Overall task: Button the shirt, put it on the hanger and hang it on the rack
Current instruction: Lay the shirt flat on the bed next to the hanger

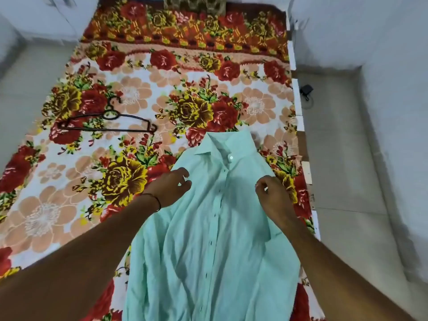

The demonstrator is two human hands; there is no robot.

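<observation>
Head view looks down on a bed covered by a flowered blanket point(143, 93) in red, yellow and peach. No brand, label or readable writing shows anywhere, and no containers are in sight. A mint-green shirt point(208, 239) lies face up on the blanket, collar pointing away from the person, its front placket closed along the middle with small dark buttons down it and one white button point(231, 157) at the collar. The left hand point(170, 188) rests at the shirt's left shoulder edge, its fingers point(185, 184) loosely curled and part open, holding nothing that can be made out; a dark thread bracelet point(155, 200) circles that wrist. The right hand point(274, 198) sits at the shirt's right shoulder, fingers bent inward; whether they pinch the cloth cannot be told. A dark hanger point(108, 122) lies flat on the blanket, well apart from the shirt, to its left. A small black object point(306, 90) sits on the floor beside the bed.
</observation>
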